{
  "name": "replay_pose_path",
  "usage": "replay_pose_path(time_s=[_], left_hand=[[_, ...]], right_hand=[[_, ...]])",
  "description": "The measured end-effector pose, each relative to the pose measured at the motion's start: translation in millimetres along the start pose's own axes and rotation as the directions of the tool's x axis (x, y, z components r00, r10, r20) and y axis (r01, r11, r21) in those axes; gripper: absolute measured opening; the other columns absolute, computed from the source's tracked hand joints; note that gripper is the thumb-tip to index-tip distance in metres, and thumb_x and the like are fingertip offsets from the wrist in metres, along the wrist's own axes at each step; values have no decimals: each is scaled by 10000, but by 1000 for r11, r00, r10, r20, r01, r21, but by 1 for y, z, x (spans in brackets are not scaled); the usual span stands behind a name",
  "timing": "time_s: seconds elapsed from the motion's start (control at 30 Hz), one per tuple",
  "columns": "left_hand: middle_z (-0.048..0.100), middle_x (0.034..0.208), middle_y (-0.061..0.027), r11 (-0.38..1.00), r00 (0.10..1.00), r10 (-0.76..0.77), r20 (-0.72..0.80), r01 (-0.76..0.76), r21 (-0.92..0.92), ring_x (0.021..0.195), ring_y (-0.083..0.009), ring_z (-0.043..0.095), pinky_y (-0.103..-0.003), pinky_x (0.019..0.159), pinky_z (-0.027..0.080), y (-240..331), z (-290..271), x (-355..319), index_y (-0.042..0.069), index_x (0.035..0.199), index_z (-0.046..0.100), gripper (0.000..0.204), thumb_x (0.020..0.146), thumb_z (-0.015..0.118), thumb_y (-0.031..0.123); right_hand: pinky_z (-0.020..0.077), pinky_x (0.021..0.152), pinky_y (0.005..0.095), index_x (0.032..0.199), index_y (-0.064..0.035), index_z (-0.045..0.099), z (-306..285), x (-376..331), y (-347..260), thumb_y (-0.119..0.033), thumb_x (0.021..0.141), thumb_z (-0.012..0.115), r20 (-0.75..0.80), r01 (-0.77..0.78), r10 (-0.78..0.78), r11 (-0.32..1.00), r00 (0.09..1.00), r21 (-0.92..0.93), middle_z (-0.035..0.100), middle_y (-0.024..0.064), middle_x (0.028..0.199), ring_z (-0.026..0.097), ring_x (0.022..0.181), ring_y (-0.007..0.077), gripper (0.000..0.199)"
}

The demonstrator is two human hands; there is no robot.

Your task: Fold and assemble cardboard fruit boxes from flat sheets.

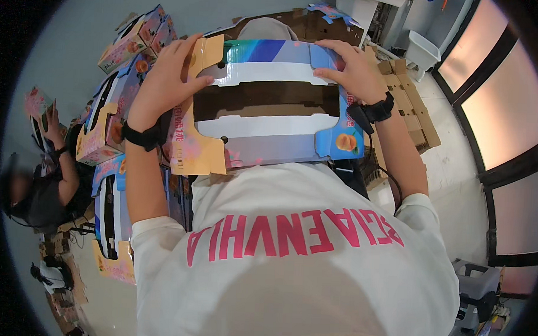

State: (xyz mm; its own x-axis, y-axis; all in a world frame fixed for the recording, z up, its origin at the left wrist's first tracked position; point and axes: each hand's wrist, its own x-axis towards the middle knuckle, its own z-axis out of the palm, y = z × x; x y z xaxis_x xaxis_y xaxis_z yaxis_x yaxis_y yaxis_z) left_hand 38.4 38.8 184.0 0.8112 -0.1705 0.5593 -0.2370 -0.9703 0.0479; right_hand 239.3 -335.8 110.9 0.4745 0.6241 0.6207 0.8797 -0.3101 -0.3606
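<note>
Your white printed shirt (295, 258) fills the foreground; left hand (165, 75) and right hand (352, 67) grip the colourful printed cardboard carton (265, 108); press flaps evenly.

2 hands (165, 75), 1 held carton (265, 108), 2 black wristbands (142, 137), 1 co-worker (43, 184).

You wear a white short-sleeved T-shirt (295, 258) with pink lettering and 2 black wristbands (144, 135), the right one trailing a cable.
</note>
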Motion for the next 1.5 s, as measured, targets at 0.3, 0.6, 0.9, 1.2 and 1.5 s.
replay_pose_path(time_s=[0.3, 0.6, 0.9, 1.2, 1.5], left_hand=[[594, 1312, -183, 997, 999, -19, 45, 22, -72, 1261, -361, 579, -437, 1137, 455, 3, -7, 0, 115, 1628, 459, 859, 879, 839, 290], [589, 1375, -181, 994, 996, -46, 80, 54, -96, 1300, -373, 569, -447, 1152, 447, -8, 0, -1, 122, 1640, 448, 857, 895, 840, 285], [505, 1623, -218, 995, 984, -74, -162, 62, -76, 1394, -347, 553, -427, 1180, 431, -2, 1, -31, 43, 1666, 385, 924, 891, 831, 274], [673, 1405, -95, 420, 708, -665, 237, 617, -666, 1169, -161, 652, -295, 983, 507, -33, -66, -165, -15, 1522, 576, 566, 1060, 681, 295], [704, 1329, -62, 176, 612, -773, 170, 463, -869, 1227, -159, 640, -298, 1061, 477, -168, 36, -231, 57, 1416, 706, 391, 1080, 692, 256]], right_hand=[[443, 1076, 399, 1381, -137, 708, 12, -4, 15, -339, 827, 913, -143, 83, -72, 994, 987, 70, 714, 71, 1345, 608, 1181, 274, 624], [491, 1103, 340, 1537, -69, 572, -3, -21, 26, -145, 943, 847, -112, -27, 161, 676, 981, 736, 639, 77, 1404, 598, 1252, 146, 659], [274, 1306, 528, 1689, -6, 297, -12, -56, -1, -372, 795, 897, -107, 41, -45, 998, 993, -47, 367, 244, 1718, 313, 1611, 426, 1137], [524, 741, 280, 1152, -16, 710, -91, -154, 91, -340, 1066, 711, 420, -729, 617, 656, 666, 193, 690, -14, 978, 625, 852, 93, 335], [548, 685, 304, 1084, 0, 704, -70, -170, 158, -369, 1033, 765, 531, -761, 617, 643, 581, 86, 720, 40, 878, 677, 808, 122, 378]])
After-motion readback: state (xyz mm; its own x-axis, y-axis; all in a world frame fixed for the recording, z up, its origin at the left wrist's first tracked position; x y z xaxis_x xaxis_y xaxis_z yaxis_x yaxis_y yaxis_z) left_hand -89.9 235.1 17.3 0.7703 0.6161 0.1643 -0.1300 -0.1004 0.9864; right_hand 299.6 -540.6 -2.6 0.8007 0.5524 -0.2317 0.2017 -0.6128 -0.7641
